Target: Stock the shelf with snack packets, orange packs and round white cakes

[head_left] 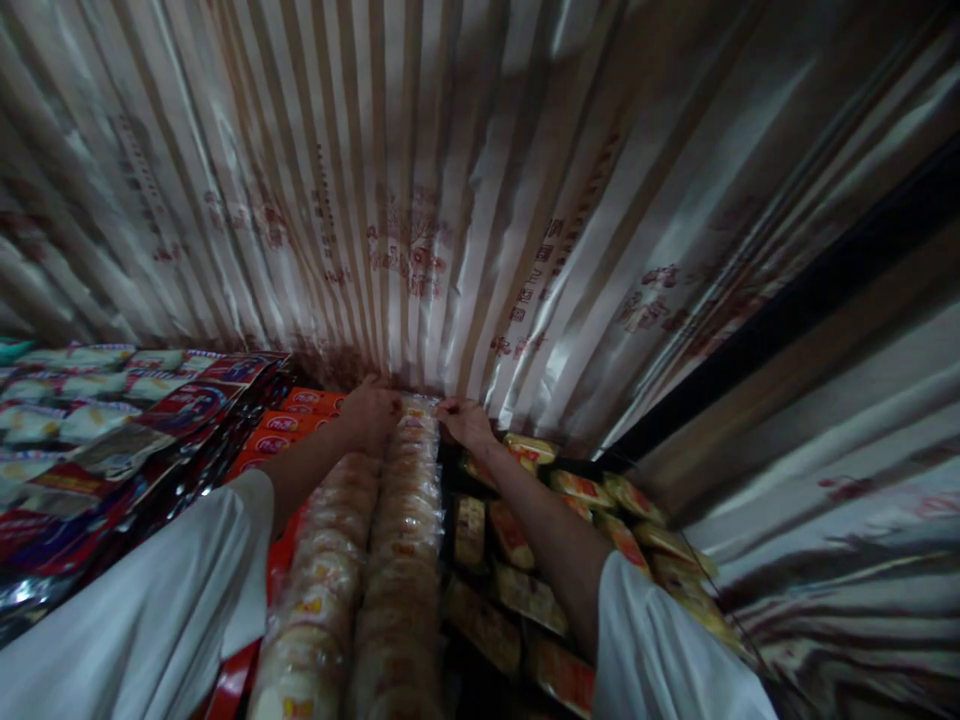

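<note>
Two long rows of round, pale pastries in clear wrappers run away from me, and the right-hand row [405, 545] reaches farther than the left-hand row [322, 575]. At the far end of the longer row lies a wrapped pastry [418, 408]. My left hand [371, 412] is at its left edge, fingers curled and pressed together. From the other side, my right hand [466, 424] pinches at its right edge with thumb and fingertips. Dim light and distance blur the exact finger contact.
Orange boxes [289, 425] stand left of the rows, beside dark red packets [187, 410] and pale wrapped packs [97, 385]. Yellow-gold packets [532, 595] lie in a dark display on the right. A pleated, printed plastic curtain [420, 200] hangs behind; a dark bar [787, 300] slants across the right.
</note>
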